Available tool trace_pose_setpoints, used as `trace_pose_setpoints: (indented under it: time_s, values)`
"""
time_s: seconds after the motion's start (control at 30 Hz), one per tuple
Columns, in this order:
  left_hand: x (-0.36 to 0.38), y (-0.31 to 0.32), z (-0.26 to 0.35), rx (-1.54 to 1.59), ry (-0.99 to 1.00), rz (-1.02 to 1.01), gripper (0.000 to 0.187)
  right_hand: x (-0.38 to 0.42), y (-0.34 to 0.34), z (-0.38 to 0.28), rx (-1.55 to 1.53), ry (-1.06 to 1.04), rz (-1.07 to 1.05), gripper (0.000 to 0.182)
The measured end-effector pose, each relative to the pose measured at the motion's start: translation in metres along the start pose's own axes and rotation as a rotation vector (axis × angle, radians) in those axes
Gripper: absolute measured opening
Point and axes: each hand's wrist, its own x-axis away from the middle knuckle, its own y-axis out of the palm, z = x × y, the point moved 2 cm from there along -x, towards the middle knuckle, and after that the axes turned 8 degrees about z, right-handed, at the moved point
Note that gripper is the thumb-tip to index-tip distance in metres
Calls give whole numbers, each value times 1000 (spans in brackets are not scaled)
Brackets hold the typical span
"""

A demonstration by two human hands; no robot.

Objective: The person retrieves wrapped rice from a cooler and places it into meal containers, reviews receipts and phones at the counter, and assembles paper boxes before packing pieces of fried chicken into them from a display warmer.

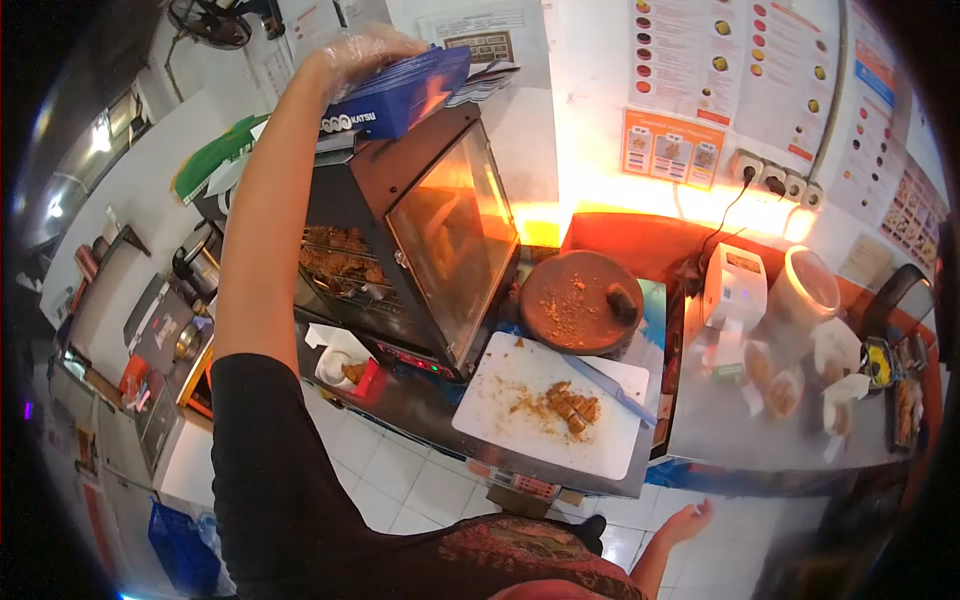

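Note:
At the top of the view my left hand, in a clear plastic glove, reaches onto a stack of blue folded boxes on top of the warming cabinet; its fingers are bent over the stack's upper edge. My right hand hangs low at the bottom right, beyond the counter's edge, bare and holding nothing, with its fingers apart. Cut pieces of fried food and crumbs lie on the white cutting board. A knife rests along the board's right side.
Behind the board stands a round stone mortar. On the right counter are a white printer, a lidded tub and wrapped items. A paper box sits before the glass-fronted cabinet. Power sockets line the wall.

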Motion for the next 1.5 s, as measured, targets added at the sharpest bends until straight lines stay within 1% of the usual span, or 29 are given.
trace_pose_setpoints:
  time_s: [0.07,0.17,0.23,0.33,0.37,0.43,0.47,0.53,0.57,0.63,0.67,0.73,0.8,0.83,0.9,0.93,0.97,1.0,1.03,1.1,1.13,1.2,1.23,1.3,1.33,1.37,1.43,1.47,1.5]
  values:
    - [-9,-1,-6,33,-2,-27,36,10,1,-9,-8,44,7,42]
    - [-20,-3,-10,-96,7,42,31,22,3,-14,13,117,-21,48]
    - [-25,-2,-4,-390,211,-22,28,32,9,-18,-57,130,-17,48]
    - [-28,8,11,-626,323,-142,26,45,13,-21,-75,53,23,41]
    - [-42,6,5,-623,323,-143,26,49,11,-22,-73,51,25,41]
    - [-79,6,0,-971,788,-29,26,55,10,-25,-74,98,-16,47]
    - [-81,4,3,-970,795,-23,26,56,9,-26,-78,98,-8,47]
    - [-89,-8,6,-845,424,346,30,57,10,-26,-68,161,-35,47]
    - [-73,-6,21,-841,427,347,30,57,10,-26,-68,160,-30,47]
    - [-21,1,63,-1475,427,426,33,58,14,-30,-143,143,-45,46]
    - [-15,-5,64,-1182,596,590,27,59,15,-36,-143,146,-39,46]
    - [49,6,111,-512,391,658,29,60,24,-62,-224,112,-42,42]
    - [111,30,139,-275,433,488,37,68,31,-109,-471,111,-126,41]
    - [136,55,134,-413,643,543,35,70,38,-126,-556,240,-249,43]
    - [196,121,106,-316,836,454,33,81,49,-185,-999,190,-495,45]
    - [225,163,88,-233,879,356,32,95,27,-259,-1033,226,-646,54]
    - [254,208,64,-147,881,233,32,106,13,-300,-1223,88,-852,69]
    - [286,258,39,-60,855,93,32,118,11,-313,-1312,72,-902,84]
    - [317,308,15,33,809,-62,32,125,19,-298,-1279,522,-956,85]
    - [370,395,-31,178,704,-321,33,127,35,-228,-1106,640,-1202,80]
    - [389,420,-42,160,754,-344,34,133,34,-208,-1074,650,-1203,80]
    - [399,420,-27,-188,1127,-196,31,142,22,-183,-936,756,-1224,74]
    - [401,425,-31,-168,1106,-197,31,152,9,-174,-958,767,-1187,69]
    - [414,440,-52,501,298,-914,27,167,-11,-142,-911,920,-1265,68]
    - [424,445,-59,594,286,-838,23,169,-17,-137,-895,927,-1259,68]
    - [433,453,-65,604,279,-845,23,173,-26,-149,-872,943,-1264,68]
    - [440,464,-76,503,266,-735,21,179,-27,-157,-849,956,-1264,68]
    - [442,463,-73,511,264,-741,21,180,-26,-157,-790,881,-1248,68]
    - [441,461,-69,440,301,-639,20,181,-25,-157,-731,807,-1233,68]
